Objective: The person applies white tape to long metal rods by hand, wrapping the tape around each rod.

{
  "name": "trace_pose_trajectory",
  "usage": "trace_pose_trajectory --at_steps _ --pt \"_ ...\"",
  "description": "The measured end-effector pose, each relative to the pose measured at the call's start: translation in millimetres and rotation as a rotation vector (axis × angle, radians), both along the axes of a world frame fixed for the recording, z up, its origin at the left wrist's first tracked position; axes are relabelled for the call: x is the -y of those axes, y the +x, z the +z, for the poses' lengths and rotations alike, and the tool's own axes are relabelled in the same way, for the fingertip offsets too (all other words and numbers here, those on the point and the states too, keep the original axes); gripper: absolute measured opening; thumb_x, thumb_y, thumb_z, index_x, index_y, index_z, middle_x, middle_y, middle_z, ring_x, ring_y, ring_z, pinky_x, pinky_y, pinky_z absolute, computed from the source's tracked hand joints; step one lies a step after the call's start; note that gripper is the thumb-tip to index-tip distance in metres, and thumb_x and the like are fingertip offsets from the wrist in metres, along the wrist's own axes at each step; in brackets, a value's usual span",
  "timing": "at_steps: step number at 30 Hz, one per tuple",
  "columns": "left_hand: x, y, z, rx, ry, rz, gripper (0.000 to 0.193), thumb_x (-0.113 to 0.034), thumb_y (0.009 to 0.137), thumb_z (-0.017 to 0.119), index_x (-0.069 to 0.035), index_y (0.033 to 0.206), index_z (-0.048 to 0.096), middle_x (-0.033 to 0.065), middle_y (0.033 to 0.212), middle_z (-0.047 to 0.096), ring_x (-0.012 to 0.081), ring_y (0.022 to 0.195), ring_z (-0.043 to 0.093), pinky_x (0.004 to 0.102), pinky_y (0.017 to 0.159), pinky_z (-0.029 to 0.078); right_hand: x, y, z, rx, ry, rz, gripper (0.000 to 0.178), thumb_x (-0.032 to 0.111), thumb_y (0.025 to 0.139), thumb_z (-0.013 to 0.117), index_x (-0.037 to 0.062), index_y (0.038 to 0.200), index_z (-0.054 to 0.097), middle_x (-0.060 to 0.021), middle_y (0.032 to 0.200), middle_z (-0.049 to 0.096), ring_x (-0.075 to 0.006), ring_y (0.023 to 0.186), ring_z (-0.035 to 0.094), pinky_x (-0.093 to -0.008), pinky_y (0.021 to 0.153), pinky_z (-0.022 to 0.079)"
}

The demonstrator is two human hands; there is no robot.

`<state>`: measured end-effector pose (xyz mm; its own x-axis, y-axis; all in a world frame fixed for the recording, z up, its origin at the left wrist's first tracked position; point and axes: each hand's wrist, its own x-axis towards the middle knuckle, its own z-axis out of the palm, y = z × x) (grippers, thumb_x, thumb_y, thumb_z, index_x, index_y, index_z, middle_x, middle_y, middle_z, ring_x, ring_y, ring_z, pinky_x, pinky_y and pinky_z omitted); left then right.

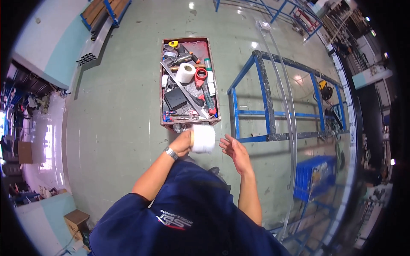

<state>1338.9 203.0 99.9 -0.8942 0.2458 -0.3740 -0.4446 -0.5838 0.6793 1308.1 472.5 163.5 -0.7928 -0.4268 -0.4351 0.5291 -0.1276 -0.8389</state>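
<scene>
My left hand (183, 143), with a watch on the wrist, grips a white roll (203, 138) by its left end. The roll looks like wound film or tape; its exact kind is unclear. To the right of it, my right hand (237, 154) is apart from the roll, fingers spread and holding nothing. Just beyond the roll stands a reddish tool cart (218, 96). Its tray carries a second white roll (185, 73), a red tape dispenser (201, 77), a power drill (183, 59), a long metal bar (184, 90), a black box (175, 99) and a yellow tape measure (173, 44).
A blue metal frame (268, 98) stands right of the cart, and long shiny profiles (287, 89) run past it. Lower right is a blue crate (304, 179). Metal tubes (95, 49) lie by the left wall, with a wooden stool (77, 218) at lower left.
</scene>
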Motion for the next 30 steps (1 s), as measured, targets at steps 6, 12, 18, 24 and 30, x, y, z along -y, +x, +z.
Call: trace_pose_trajectory --at_steps 6,12,18,24,30 --pt "95 -45 -89 0.205 -0.727 0.24 0.047 -0.011 0.09 0.068 0.001 0.134 0.059 0.0161 0.119 0.071 0.0255 0.103 0.071 0.0386 0.088 0.057 0 16 -62 -0.118 0.405 -0.111 0.055 0.037 0.106 0.062 -0.0024 0.145 0.058 -0.0192 0.131 0.071 -0.0274 0.118 0.07 -0.037 0.103 0.052" --pt "131 -98 -138 0.194 -1.023 0.13 0.065 -0.022 0.09 0.077 0.002 0.145 0.051 0.0196 0.122 0.067 0.0273 0.106 0.069 0.0386 0.083 0.06 -29 112 -144 -0.091 0.782 -0.236 0.053 0.031 0.101 0.069 -0.0046 0.14 0.062 -0.0145 0.11 0.076 -0.019 0.099 0.072 -0.0319 0.091 0.055" --pt "121 -135 -129 -0.207 -1.363 0.113 0.053 -0.03 0.088 0.08 0.004 0.126 0.067 0.0289 0.122 0.071 0.0388 0.108 0.07 0.0436 0.096 0.053 -21 201 -149 0.217 0.761 -0.44 0.054 0.031 0.099 0.071 -0.0064 0.137 0.063 -0.0204 0.11 0.076 -0.0214 0.098 0.073 -0.033 0.09 0.056" --pt "174 -248 -170 0.075 -1.305 0.177 0.039 -0.038 0.092 0.074 0.0 0.1 0.077 0.0211 0.086 0.077 0.034 0.083 0.075 0.0441 0.079 0.056 -9 227 -124 0.245 0.816 -0.552 0.052 0.029 0.101 0.069 -0.0056 0.14 0.061 -0.014 0.106 0.073 -0.0202 0.093 0.072 -0.0319 0.084 0.055" --pt "161 -330 -186 -0.07 -1.615 -0.285 0.041 -0.031 0.094 0.063 -0.008 0.126 0.071 0.0261 0.123 0.072 0.0426 0.119 0.068 0.0491 0.104 0.053 -16 288 -135 0.309 0.941 -0.488 0.051 0.028 0.096 0.074 -0.0049 0.134 0.066 -0.0133 0.092 0.075 -0.0177 0.086 0.071 -0.0316 0.082 0.055"
